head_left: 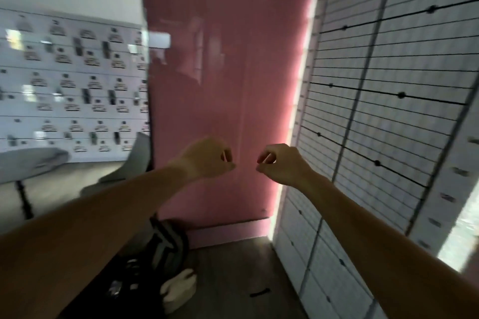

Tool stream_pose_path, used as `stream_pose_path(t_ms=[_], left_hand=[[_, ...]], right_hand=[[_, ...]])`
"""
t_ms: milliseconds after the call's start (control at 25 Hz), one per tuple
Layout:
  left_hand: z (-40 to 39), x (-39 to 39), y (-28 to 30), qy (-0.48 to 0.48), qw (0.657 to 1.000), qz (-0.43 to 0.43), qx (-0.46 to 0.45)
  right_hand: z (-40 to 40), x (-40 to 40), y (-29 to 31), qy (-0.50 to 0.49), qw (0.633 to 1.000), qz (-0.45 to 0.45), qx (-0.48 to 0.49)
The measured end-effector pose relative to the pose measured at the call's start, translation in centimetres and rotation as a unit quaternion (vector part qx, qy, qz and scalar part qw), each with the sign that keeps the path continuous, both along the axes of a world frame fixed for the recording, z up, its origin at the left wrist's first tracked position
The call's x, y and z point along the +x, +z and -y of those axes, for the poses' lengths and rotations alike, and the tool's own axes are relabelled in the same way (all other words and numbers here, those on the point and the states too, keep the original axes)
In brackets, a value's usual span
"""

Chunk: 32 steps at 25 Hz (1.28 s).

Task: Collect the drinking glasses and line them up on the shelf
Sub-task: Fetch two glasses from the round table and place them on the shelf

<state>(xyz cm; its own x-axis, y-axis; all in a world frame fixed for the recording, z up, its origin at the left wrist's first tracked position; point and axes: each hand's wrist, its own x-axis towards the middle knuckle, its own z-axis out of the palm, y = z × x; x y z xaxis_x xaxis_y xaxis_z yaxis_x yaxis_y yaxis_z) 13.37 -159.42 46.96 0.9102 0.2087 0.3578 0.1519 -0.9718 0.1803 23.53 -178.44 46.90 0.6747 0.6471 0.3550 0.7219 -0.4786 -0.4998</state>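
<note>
Before the pink wall (pixel 220 85), the left hand (pixel 207 158) and right hand (pixel 280 163) hang loosely curled, holding nothing. 0 glasses or shelf are visible. Glass would likely be slick and breakable; grip mid-body.

Dim, motion-blurred view (edges bowed); glare streaks the pink wall (pixel 220 72).

Upright panel (pixel 223 90) ahead, centre. Gridded board (pixel 388 101) to its right, edge beside panel edge. Wall of labelled compartments (pixel 70 85) behind, left. Dark bag (pixel 158 254), possibly a backpack, on floor (pixel 233 280) before panel, lower left.
</note>
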Motion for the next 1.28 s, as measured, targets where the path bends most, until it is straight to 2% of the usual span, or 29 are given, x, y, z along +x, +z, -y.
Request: stream_pose_path(t_ms=[160,520,1040,1280], left_hand=[[-11.5,-8.8,-0.9,0.106,0.994,-0.002,-0.011],[-28.0,-22.8,-3.1,0.285,0.958,0.002,-0.031],[-49.3,-25.0,-3.3,0.433,0.901,-0.003,-0.037],[-57.8,-27.1,-4.4,0.469,0.882,-0.008,-0.047]], right_hand=[[-14.1,-5.1,-0.6,0.112,0.993,-0.012,-0.015],[-36.7,-13.7,-2.0,0.295,0.954,-0.033,-0.042],[-62.7,-11.3,-2.0,0.388,0.920,-0.014,-0.061],[-72.8,-12.5,-3.4,0.423,0.902,-0.023,-0.077]])
